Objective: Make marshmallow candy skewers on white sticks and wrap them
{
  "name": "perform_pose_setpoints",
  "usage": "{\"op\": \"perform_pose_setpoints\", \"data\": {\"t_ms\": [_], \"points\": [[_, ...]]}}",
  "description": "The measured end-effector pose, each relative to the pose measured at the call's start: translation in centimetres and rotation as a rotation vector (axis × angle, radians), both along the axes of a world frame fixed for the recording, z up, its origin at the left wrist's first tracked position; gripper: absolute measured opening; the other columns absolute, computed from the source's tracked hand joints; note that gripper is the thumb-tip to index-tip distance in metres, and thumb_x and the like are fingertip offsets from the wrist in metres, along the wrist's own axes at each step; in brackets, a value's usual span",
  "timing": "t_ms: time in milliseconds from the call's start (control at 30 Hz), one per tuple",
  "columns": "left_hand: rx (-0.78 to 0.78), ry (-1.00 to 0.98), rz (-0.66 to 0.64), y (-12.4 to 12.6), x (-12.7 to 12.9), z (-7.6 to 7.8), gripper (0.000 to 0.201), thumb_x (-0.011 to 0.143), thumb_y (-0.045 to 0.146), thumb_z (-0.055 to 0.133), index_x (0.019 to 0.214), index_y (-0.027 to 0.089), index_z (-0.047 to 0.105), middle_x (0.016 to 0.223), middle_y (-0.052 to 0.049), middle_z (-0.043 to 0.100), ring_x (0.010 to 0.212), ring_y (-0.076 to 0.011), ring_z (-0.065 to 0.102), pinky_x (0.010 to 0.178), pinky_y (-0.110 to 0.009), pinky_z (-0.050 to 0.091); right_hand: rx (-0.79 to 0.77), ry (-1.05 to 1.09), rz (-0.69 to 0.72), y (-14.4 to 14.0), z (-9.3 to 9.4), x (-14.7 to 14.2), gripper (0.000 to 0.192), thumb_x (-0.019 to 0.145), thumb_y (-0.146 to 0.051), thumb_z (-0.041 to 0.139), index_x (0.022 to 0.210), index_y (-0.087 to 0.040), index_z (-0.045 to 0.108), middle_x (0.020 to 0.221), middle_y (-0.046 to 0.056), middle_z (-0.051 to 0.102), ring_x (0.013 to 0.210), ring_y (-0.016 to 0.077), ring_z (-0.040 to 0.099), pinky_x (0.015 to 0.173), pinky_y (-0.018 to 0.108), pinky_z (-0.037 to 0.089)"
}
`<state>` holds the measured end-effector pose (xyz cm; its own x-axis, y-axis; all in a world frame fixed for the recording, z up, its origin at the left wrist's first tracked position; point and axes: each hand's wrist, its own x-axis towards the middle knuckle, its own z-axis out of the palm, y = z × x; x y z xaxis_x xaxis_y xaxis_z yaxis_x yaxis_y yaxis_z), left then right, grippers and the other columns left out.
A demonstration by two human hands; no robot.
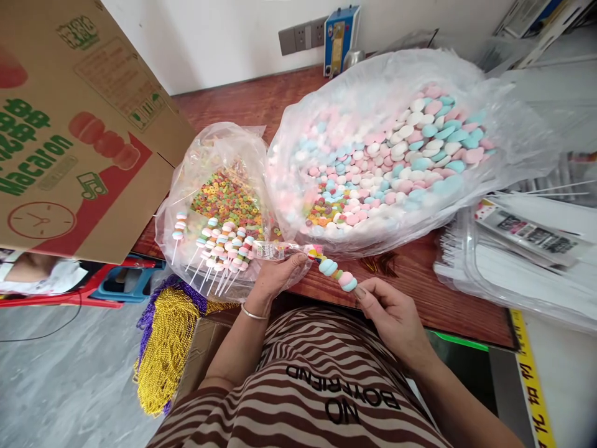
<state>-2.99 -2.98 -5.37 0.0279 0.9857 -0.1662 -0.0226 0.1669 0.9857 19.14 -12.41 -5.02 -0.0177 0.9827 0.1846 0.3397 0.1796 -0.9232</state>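
My right hand (394, 314) is closed, pinching the near end of a candy skewer (338, 274) threaded with blue, pink and white marshmallow pieces and small coloured rings. My left hand (275, 274) is closed on a clear printed plastic wrapper (273, 250), thumb on top. The skewer's far tip meets the wrapper's coloured end; how far inside it lies I cannot tell. Left of that hand, several finished candy skewers (224, 246) lie on a plastic bag of small ring candies (226, 196), white sticks toward me. Beyond my hands spreads a large clear bag of pastel marshmallow discs (396, 146).
A cardboard box (79, 124) stands at the left. White sticks (522, 267) and printed packets (532, 231) lie in clear plastic at the right. A blue device (342, 40) stands against the wall on the red-brown table (242, 93). Yellow bead strings (168, 348) hang below.
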Motion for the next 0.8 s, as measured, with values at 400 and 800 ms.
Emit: {"op": "perform_pose_setpoints", "data": {"t_ms": [400,800], "points": [[-0.048,-0.523,-0.349,-0.4,1.1,2.3,0.032,0.077,0.041,0.085,0.096,0.018,0.074,0.105,-0.012,0.078,0.108,-0.0314,0.072,0.094,-0.042,0.055,0.221,-0.127,-0.092,0.4,-1.4,-0.7,0.007,0.098,-0.019,0.061,0.092,-0.019,0.066,0.071,-0.002,0.063,0.059,0.0109,0.056,0.056,0.022,0.043],[-0.278,-0.858,-0.3,-1.0,3.5,0.8,0.044,0.084,0.045,0.078,0.114,0.013,0.073,0.117,-0.016,0.076,0.107,-0.0313,0.073,0.092,-0.042,0.057,0.35,-0.2,-0.094,0.3,-1.7,-1.8,0.008,0.1,-0.019,0.059,0.097,-0.02,0.067,0.071,-0.001,0.064,0.058,0.0117,0.056,0.058,0.025,0.042]]}}
